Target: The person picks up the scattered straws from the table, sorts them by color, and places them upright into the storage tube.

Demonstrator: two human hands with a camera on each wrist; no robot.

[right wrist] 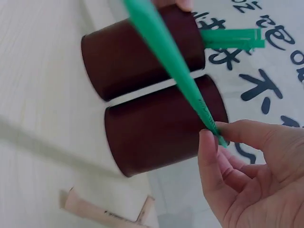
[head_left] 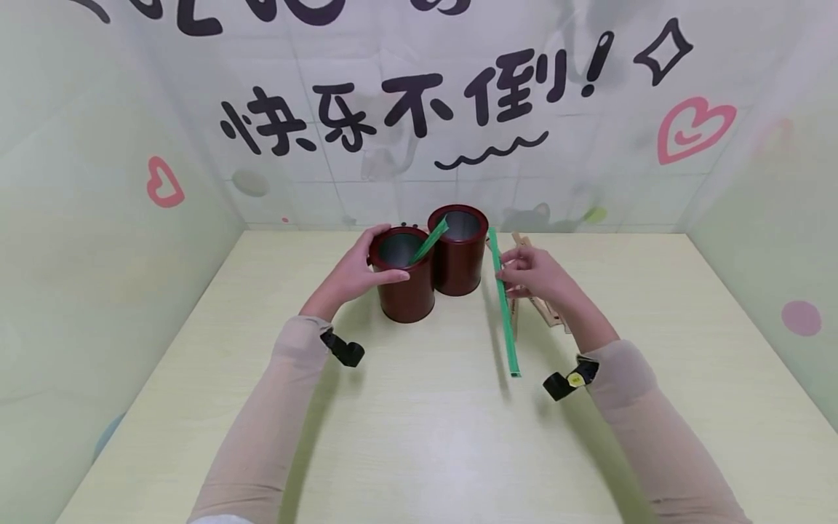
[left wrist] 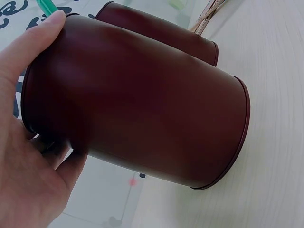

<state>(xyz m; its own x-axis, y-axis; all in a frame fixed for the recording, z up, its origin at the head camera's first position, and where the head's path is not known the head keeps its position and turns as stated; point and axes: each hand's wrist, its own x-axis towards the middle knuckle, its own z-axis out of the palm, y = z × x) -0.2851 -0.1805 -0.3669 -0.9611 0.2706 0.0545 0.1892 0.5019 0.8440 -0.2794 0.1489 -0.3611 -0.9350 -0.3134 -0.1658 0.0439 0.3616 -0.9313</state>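
Note:
My left hand [head_left: 354, 275] grips a dark red-brown cylindrical canister [head_left: 407, 297] near its rim. Its thumb lies along the front and its fingers go round the far side. Green packets [head_left: 430, 242] lean inside this canister and stick out over its rim. A matching canister [head_left: 458, 268] stands just behind it to the right. Between thumb and fingertips, my right hand [head_left: 538, 275] pinches a long, thin green packet [right wrist: 171, 59]. Printing shows near its pinched end in the right wrist view. What the packet contains is hidden.
Several slim tan packets [head_left: 545, 311] lie on the pale table [head_left: 425, 422], partly behind my right hand. A white printed backdrop [head_left: 406, 171] rises at the table's back edge, with pale walls on both sides.

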